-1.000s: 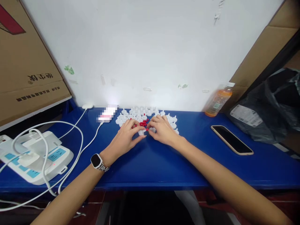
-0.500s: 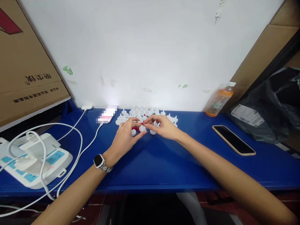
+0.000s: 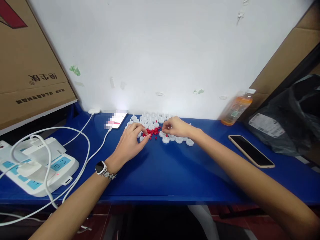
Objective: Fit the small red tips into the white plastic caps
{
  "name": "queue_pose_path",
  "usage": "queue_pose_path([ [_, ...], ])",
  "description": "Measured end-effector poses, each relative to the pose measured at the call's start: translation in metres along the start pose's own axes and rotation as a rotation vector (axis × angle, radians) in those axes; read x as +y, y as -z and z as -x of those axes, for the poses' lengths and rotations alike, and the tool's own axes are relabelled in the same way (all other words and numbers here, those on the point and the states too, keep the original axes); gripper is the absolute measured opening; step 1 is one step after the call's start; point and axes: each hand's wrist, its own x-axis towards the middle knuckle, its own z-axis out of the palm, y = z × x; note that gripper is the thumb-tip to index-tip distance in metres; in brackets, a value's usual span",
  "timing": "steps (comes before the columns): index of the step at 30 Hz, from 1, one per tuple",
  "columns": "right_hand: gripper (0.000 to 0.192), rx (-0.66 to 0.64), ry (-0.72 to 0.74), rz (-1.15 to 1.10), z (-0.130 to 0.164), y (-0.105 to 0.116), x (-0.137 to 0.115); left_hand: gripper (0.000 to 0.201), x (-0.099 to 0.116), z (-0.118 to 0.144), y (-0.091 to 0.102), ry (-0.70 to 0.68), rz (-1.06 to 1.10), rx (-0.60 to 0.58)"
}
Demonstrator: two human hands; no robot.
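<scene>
Standing at 12 o'clock, a white panel (image 3: pixel 160 50) backs a blue table (image 3: pixel 160 176). A power strip (image 3: pixel 37 186) lies between 8 and 9 o'clock of the left hand (image 3: pixel 128 140); a bottle of orange liquid (image 3: pixel 235 110) lies between 2 and 3 o'clock of the right hand (image 3: pixel 178 126), and a dark-screened phone (image 3: pixel 251 151) between 3 and 4. Left hand: palm down, thumb and fingertips at the near-left edge of the red pile, gap narrow; whether a piece is gripped cannot be told. Right hand: curled, thumb and forefinger close together just above the white pieces; whether anything is pinched cannot be told. White disc-based pieces (image 3: pixel 165 140) form a group at 12 o'clock of the pile and a looser row from 5 to 8 o'clock of the right hand. Two white pieces show red tops. Smallest, the red pieces (image 3: pixel 151 132) lie loose between the hands, between 2 and 3 o'clock of the left and about 9 of the right.
</scene>
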Motion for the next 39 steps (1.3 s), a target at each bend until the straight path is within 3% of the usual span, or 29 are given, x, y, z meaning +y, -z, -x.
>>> queue_pose_path([
  [6, 0.014, -0.111, -0.093, 0.11, 0.0, 0.014, -0.004, 0.018, 0.003, 0.0, 0.001, 0.039, -0.02, -0.022],
  [13, 0.023, 0.052, -0.083, 0.22, -0.034, -0.007, -0.022, 0.015, -0.003, 0.0, 0.003, 0.085, -0.063, -0.01],
  [19, 0.011, 0.079, -0.058, 0.187, -0.064, -0.021, -0.03, 0.016, -0.004, 0.0, 0.008, 0.119, -0.062, -0.007],
  [24, 0.009, 0.291, -0.036, -0.166, -0.034, -0.011, -0.047, 0.026, 0.002, 0.0, 0.008, 0.074, -0.031, 0.038],
  [26, 0.013, 0.312, -0.029, -0.342, -0.017, -0.01, -0.056, 0.033, 0.006, 0.0, 0.007, 0.036, -0.023, 0.041],
  [29, 0.02, 0.328, -0.022, -0.463, 0.004, -0.015, -0.061, 0.035, 0.008, 0.001, 0.006, -0.006, -0.022, -0.049],
  [33, 0.018, 0.329, -0.047, -0.256, 0.017, -0.03, -0.047, 0.038, 0.006, 0.004, 0.007, -0.005, -0.011, -0.174],
  [36, 0.011, 0.222, 0.009, 0.06, 0.02, -0.039, -0.038, 0.037, 0.004, 0.004, 0.009, -0.01, -0.012, -0.193],
  [39, 0.012, 0.177, 0.023, 0.203, 0.019, -0.045, -0.035, 0.036, 0.004, 0.004, 0.01, -0.047, -0.002, -0.207],
])
